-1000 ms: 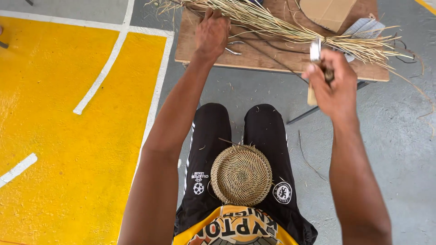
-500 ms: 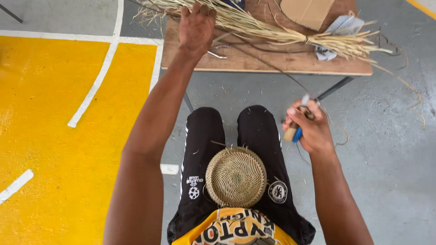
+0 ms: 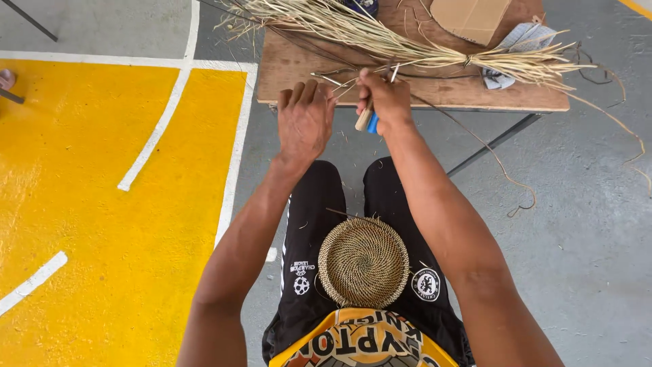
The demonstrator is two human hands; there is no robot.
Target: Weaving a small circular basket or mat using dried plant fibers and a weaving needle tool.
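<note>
Both hands work at the worktop (image 3: pixel 299 68) edge, at twelve o'clock. The right hand (image 3: pixel 384 102) is clamped on a blue-handled tool (image 3: pixel 367 120) among the straw (image 3: pixel 380 37). The left hand (image 3: pixel 304 119) rests beside it, its fingers loosely spread and holding nothing. A slip of the tool could nick those fingers. The coiled basket (image 3: pixel 364 262) sits loose on the lap and could slide off.

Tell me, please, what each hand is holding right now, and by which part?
The right hand grips a tool with a tan and blue handle near its upper end. The left hand rests at the wooden table edge; whether it holds a strand cannot be told.
</note>
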